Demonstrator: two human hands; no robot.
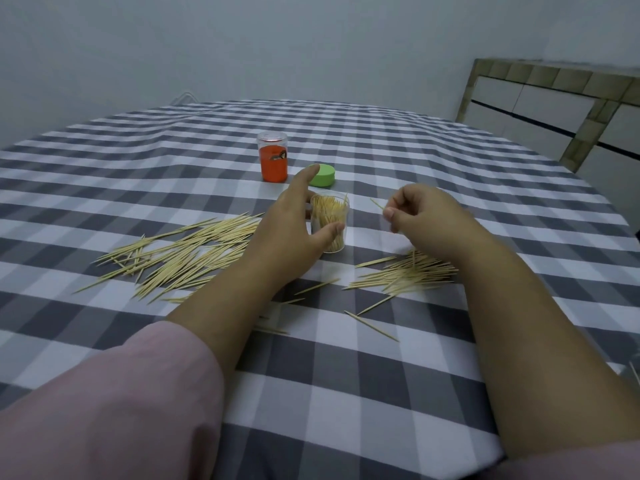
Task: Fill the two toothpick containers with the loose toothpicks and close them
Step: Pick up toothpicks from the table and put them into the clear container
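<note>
Our left hand hugs the open cup | right hand pinches a toothpick at 3 o'clock | gap between.

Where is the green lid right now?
The green lid lies on the checked cloth, just right of the orange container and behind the open clear container.
</note>
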